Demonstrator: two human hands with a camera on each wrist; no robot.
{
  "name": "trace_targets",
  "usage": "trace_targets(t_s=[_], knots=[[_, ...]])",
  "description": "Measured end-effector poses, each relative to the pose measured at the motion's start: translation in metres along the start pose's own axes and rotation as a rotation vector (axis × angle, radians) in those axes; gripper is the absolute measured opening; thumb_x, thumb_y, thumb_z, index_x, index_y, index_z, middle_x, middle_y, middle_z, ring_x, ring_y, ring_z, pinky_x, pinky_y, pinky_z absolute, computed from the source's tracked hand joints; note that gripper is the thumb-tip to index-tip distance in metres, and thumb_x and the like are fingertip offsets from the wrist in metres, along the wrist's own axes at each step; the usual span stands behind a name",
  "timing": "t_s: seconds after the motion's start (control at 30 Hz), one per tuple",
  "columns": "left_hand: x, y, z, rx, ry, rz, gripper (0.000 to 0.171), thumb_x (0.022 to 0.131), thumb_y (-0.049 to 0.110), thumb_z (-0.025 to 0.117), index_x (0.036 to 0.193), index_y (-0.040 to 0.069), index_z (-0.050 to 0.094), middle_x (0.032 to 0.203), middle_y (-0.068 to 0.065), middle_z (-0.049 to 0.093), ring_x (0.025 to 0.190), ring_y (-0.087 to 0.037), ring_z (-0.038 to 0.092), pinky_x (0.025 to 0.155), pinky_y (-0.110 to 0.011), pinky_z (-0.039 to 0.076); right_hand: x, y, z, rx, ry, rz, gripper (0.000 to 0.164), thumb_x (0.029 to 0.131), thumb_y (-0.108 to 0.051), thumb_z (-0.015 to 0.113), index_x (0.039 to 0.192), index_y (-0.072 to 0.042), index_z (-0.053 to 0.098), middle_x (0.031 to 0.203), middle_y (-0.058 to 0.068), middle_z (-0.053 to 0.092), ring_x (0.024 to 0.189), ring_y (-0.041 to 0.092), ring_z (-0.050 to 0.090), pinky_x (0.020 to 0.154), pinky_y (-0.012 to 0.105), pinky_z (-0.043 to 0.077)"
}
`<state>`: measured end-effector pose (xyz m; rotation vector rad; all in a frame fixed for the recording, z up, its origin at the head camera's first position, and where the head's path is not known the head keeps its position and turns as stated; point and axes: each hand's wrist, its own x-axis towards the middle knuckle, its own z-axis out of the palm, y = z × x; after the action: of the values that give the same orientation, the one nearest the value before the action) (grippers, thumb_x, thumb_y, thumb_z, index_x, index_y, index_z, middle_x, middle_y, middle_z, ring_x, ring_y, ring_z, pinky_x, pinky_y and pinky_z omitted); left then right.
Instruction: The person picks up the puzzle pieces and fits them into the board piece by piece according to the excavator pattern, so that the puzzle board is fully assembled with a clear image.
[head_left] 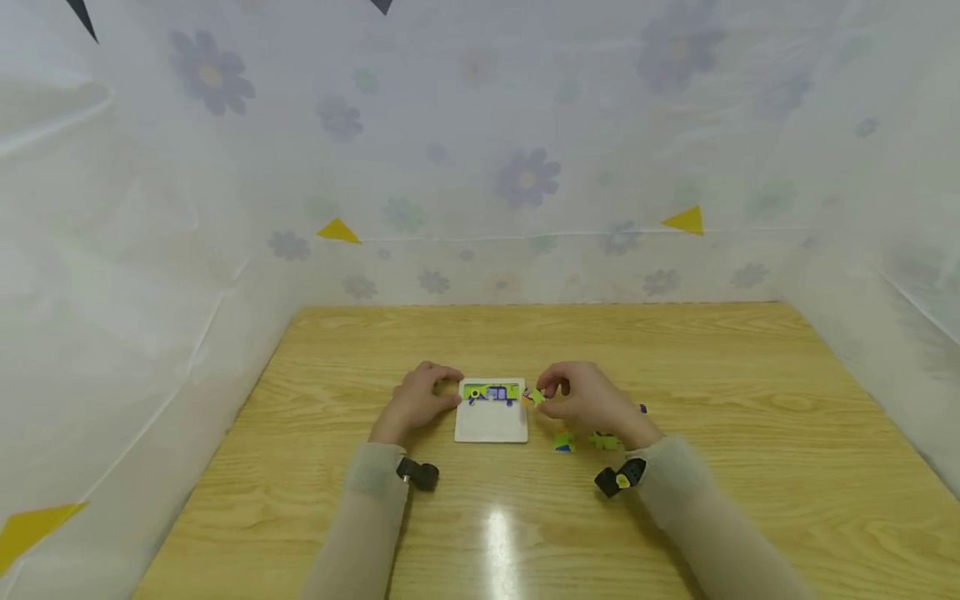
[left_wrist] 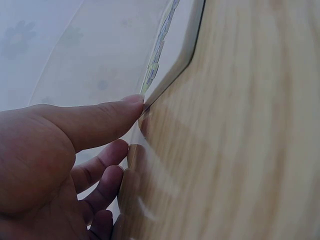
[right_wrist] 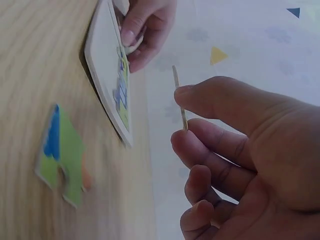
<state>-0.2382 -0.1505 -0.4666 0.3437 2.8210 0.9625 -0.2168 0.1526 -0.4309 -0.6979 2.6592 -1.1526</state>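
A white puzzle tray [head_left: 491, 425] lies flat, its upper part filled with joined pieces [head_left: 491, 393] that show a purple vehicle on green. My left hand [head_left: 420, 400] holds the tray at its upper left corner, thumb [left_wrist: 115, 112] on the rim and the other fingers bent beside it. Just off the tray's right side, my right hand [head_left: 581, 396] pinches a puzzle piece [head_left: 534, 397], green with some orange and purple. In the right wrist view this piece [right_wrist: 176, 82] appears edge-on between thumb and fingers, raised above the table.
Loose puzzle pieces lie right of the tray: a green and blue one [head_left: 564, 442], a green one [head_left: 604, 440] below the right wrist, and another [head_left: 642, 409] partly hidden by that hand. Flower-patterned white sheeting [head_left: 525, 179] surrounds the wooden table [head_left: 480, 342].
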Motion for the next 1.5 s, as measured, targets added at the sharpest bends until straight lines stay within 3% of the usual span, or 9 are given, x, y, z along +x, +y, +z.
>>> trace_targets(t_s=[0.4,0.8,1.5], knots=[[0.003,0.002,0.000,-0.009,-0.003,-0.001,0.036,0.092,0.029,0.072,0.127,0.023,0.066,0.130,-0.006,0.054,0.122,-0.033,0.046,0.101,-0.060,0.028,0.025,-0.019,0.030,-0.001,-0.051,-0.042,0.017,0.084,-0.017,0.080,0.097,-0.014,0.069,0.082,-0.006,0.060,0.069,0.015,0.051,0.059,0.030,0.044],[0.004,0.003,-0.002,-0.011,0.000,0.005,0.036,0.091,0.028,0.073,0.126,0.021,0.067,0.129,-0.007,0.054,0.121,-0.033,0.047,0.098,-0.058,0.030,0.049,-0.025,0.058,-0.041,-0.094,-0.028,0.019,0.083,-0.018,0.081,0.098,-0.013,0.071,0.082,-0.008,0.062,0.075,0.010,0.058,0.068,0.029,0.050],[0.003,-0.004,-0.001,0.006,0.010,0.020,0.037,0.091,0.028,0.073,0.126,0.021,0.067,0.131,-0.007,0.054,0.121,-0.033,0.048,0.097,-0.059,0.031,0.066,-0.023,0.073,-0.091,-0.099,-0.037,0.015,0.082,-0.015,0.080,0.093,-0.011,0.070,0.074,-0.004,0.059,0.067,0.012,0.055,0.064,0.030,0.048]])
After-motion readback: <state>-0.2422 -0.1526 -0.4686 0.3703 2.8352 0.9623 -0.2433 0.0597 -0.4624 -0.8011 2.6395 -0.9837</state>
